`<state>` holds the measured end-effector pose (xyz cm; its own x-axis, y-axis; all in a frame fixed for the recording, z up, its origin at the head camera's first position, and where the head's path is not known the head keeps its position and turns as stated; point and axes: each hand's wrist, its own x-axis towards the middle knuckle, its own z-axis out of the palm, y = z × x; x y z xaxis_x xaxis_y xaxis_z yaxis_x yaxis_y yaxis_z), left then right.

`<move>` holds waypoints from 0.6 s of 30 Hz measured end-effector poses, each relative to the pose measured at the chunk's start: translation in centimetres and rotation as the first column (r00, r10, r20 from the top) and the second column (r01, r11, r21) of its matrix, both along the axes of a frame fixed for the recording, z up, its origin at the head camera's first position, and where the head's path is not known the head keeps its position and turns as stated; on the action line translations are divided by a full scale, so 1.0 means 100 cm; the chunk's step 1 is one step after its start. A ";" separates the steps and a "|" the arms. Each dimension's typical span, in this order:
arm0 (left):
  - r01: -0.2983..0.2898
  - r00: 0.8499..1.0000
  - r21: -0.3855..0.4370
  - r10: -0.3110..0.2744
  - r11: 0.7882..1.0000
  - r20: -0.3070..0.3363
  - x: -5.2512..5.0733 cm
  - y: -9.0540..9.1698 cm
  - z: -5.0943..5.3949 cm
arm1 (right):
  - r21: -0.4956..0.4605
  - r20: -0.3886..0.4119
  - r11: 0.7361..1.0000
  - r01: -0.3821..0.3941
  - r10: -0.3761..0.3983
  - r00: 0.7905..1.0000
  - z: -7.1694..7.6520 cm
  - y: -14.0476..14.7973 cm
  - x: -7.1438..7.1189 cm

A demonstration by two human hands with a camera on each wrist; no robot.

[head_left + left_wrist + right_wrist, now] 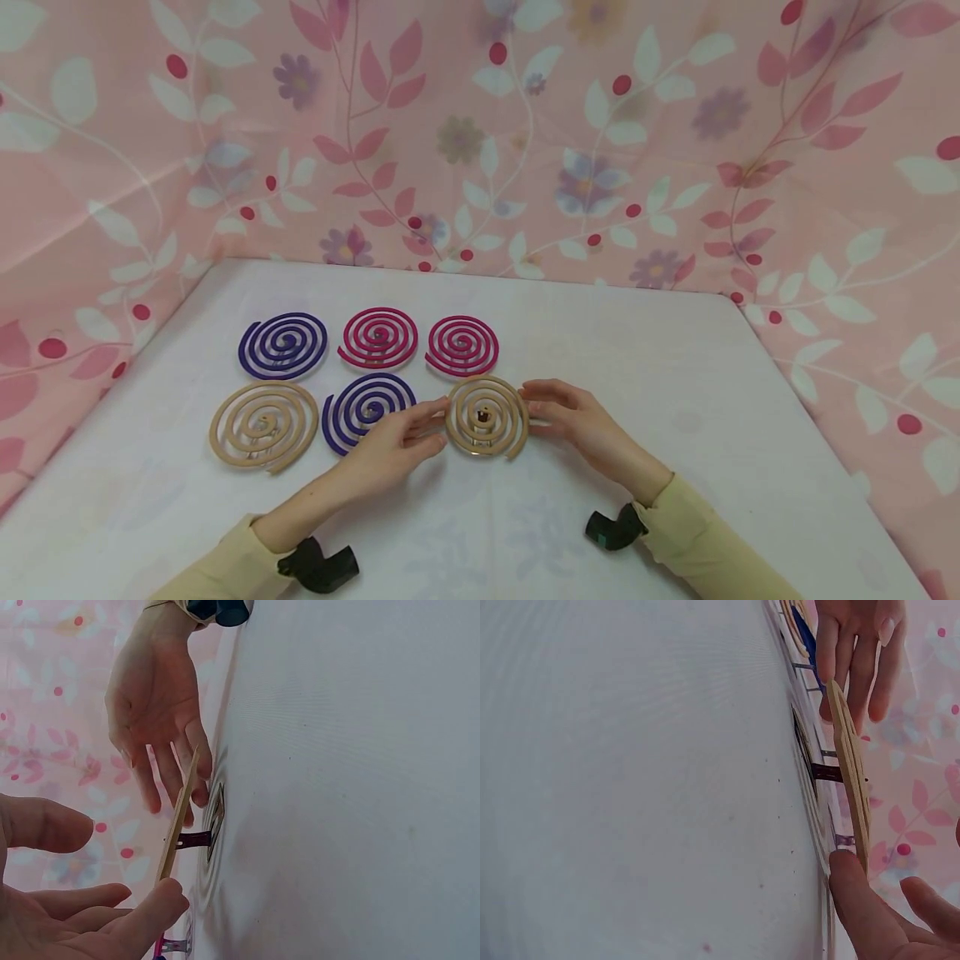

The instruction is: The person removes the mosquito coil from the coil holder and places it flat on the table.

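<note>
A beige mosquito coil (483, 406) sits raised above the white table on a small stand (195, 839). My left hand (397, 442) is at its left edge, fingers mostly extended, and partly covers a purple coil (371, 408) behind it. On the opposite side, my right hand (573, 423) has its loosely bent fingertips at the coil's right edge. Seen edge-on in the right wrist view, the same beige coil (849, 761) leans slightly. Neither hand's fingers are curled round it.
Left of the hands lies another beige coil (262, 425) on its stand. Farther back stand a purple coil (285, 342) and two pink coils, one left (378, 335) and one right (463, 342). Pink floral cloth (480, 167) hangs behind the table (637, 342).
</note>
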<state>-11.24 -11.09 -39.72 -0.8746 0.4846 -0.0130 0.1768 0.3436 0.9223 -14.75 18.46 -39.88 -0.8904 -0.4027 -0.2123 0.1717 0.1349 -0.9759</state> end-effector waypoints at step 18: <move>-0.004 1.000 0.053 0.004 0.999 0.003 -0.001 0.002 0.003 | -0.017 -0.010 0.999 0.032 -0.032 0.999 0.002 0.000 0.000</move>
